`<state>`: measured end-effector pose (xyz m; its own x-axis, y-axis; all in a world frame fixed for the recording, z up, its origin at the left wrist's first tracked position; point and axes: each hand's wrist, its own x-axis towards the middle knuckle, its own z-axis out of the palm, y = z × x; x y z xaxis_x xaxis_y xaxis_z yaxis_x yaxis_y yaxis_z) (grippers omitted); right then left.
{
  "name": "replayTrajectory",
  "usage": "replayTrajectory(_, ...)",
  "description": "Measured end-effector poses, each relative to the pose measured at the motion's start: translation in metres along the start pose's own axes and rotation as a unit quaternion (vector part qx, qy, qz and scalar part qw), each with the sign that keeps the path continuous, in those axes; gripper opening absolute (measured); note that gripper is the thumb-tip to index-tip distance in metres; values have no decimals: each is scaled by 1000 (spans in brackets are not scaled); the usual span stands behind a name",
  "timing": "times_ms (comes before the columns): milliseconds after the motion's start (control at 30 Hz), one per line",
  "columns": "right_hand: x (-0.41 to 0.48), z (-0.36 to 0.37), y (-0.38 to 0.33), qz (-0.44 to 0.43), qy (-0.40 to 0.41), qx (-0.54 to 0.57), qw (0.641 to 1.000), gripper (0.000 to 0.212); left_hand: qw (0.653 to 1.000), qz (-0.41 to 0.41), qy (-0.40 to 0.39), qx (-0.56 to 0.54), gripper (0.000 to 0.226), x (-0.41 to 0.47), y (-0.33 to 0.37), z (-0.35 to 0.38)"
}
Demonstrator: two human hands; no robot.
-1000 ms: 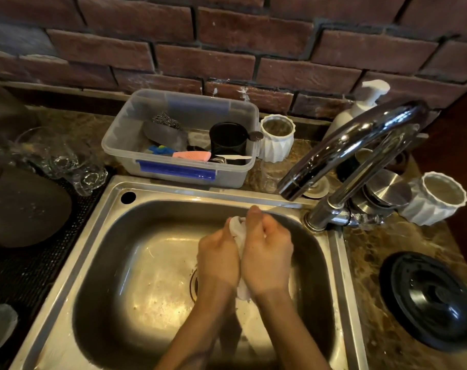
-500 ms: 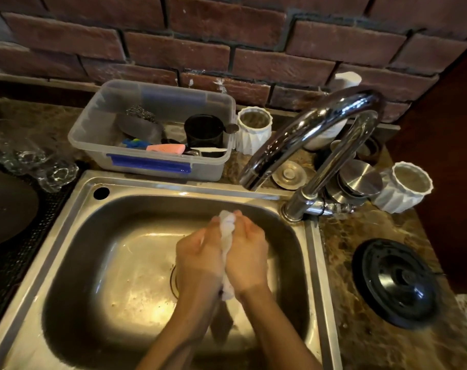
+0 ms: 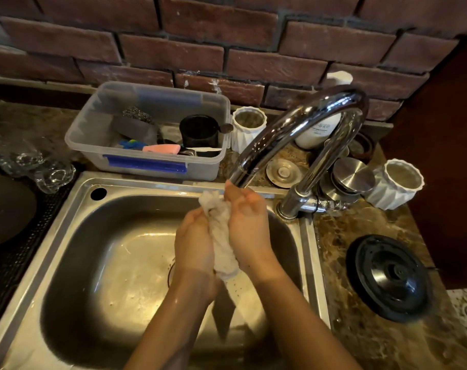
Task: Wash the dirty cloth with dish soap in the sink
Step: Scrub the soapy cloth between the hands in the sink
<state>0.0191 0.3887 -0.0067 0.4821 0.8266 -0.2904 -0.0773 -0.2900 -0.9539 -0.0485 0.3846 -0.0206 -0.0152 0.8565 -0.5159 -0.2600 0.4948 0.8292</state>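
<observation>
A wet white cloth (image 3: pixel 220 231) is bunched into a roll between my palms over the steel sink (image 3: pixel 75 209). My left hand (image 3: pixel 193 245) grips its left side, my right hand (image 3: pixel 247 222) grips its right side, fingers curled round it. The cloth's top end sticks out just below the chrome tap spout (image 3: pixel 280 132). Water drips from the cloth's lower end toward the drain, which my hands mostly hide. A white pump soap bottle (image 3: pixel 319 129) stands behind the tap.
A clear plastic tub (image 3: pixel 147 166) with sponges, a scourer and a black cup sits behind the sink. White ribbed cups (image 3: pixel 248 126) (image 3: pixel 396 184), metal lids (image 3: pixel 352 174) and a black lid (image 3: pixel 389 276) are on the right counter. Glasses (image 3: pixel 45 169) lie left.
My hands rubbed the cloth between them and rose slightly toward the spout; more of the cloth's top end now shows. The camera view shifted to the right.
</observation>
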Motion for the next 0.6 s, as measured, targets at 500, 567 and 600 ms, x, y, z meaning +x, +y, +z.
replayTrajectory(500, -19, 5, 42, 39, 14, -174, 984, 37, 974, 153, 72, 152, 20, -4, 2, -4)
replayTrajectory(567, -35, 5, 38, 22, 10, -124, 992, 38, 969, 164, 85, 161, 22, 5, 3, -10)
replayTrajectory(600, -39, 3, 30, -5, 9, -108, 994, 37, 972, 151, 82, 159, 24, 7, 0, -11)
